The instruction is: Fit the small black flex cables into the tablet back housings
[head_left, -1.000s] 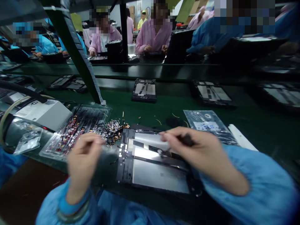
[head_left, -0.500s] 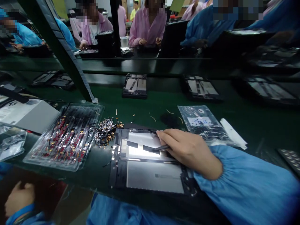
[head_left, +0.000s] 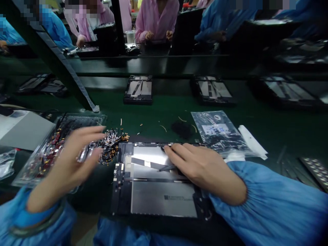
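Observation:
An opened tablet (head_left: pixel 164 200) with its inner side up lies on the green bench before me. My right hand (head_left: pixel 202 167) rests over its upper right part, fingers curled round dark tweezers (head_left: pixel 166 168), whose tip points left across the silver plate. A black flex strip (head_left: pixel 138 161) crosses that plate. Above the clear tray (head_left: pixel 25 174) of small red and black cable parts hovers my left hand (head_left: pixel 74 160), empty, thumb and fingers apart and slightly blurred. A pile of small parts with gold ends (head_left: pixel 112 143) sits between the left hand and the tablet.
Several opened tablets (head_left: pixel 138 90) stand along the far side of the bench. A clear plastic bag (head_left: pixel 215 128) and a white roll (head_left: pixel 252 141) lie at right. A slanted post (head_left: pixel 66 65) rises at left beside a grey box (head_left: pixel 25 131). People sit opposite.
My left hand has come up from below the bench edge to over the tray. My right hand stays on the tablet with the tweezers. The view has shifted slightly.

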The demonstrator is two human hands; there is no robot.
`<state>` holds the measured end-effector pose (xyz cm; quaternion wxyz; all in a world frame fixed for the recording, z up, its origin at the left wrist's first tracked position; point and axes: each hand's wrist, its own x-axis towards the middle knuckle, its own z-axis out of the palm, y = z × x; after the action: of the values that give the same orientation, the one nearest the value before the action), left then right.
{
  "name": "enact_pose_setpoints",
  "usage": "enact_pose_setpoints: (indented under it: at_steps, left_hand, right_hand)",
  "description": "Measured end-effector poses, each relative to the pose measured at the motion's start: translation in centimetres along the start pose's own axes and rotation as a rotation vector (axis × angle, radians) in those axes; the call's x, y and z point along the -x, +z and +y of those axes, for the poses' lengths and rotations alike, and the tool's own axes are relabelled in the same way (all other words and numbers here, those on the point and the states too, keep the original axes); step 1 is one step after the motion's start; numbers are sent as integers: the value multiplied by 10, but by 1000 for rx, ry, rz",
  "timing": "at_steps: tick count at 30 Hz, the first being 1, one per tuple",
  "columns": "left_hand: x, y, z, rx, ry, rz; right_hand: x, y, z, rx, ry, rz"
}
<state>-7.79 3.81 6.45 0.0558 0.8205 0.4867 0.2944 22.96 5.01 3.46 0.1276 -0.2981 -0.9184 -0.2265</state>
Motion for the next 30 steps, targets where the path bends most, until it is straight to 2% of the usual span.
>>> enact_pose_setpoints:
  at_steps: [2,4,5,9,13,18,26,30]
  left_hand:
    - [-25,29,12,89,232,-317]
    - [-42,53,22,140,334,-462]
    - [-47,62,26,143,359,-495]
    - [-54,79,29,105,415,-549]
    - [-53,80,28,26,444,-563]
    - [-52,83,28,-50,513,-546]
    - [-52,84,30,33,459,-536]
    - [-51,84,30,16,476,-521]
  right_hand:
    - [-1,0,1,-13,5,-15]
    - [-1,0,1,-26,15,-22]
    - [-2,0,1,-31,17,-22]
    - [0,0,1,-29,30,-29]
    - [11,-3,5,-98,69,-60]
    - [27,-4,11,-122,92,-16]
    - [33,0,10,-122,112,7]
    - [33,1,10,-131,107,7]
